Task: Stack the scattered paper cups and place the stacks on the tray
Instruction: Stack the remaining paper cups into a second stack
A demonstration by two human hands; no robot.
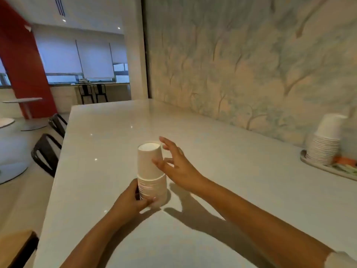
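Note:
A stack of upside-down white paper cups stands on the white counter in front of me. My left hand grips the lower part of the stack, thumb and fingers curled round it. My right hand hovers just right of the top cup with its fingers spread and straight, holding nothing. A second, taller stack of white cups stands on a pale oval tray at the far right by the wall.
The tray also holds some orange and green items. A patterned wall runs along the counter's right side. Dark chairs stand along the counter's left edge, with round tables beyond.

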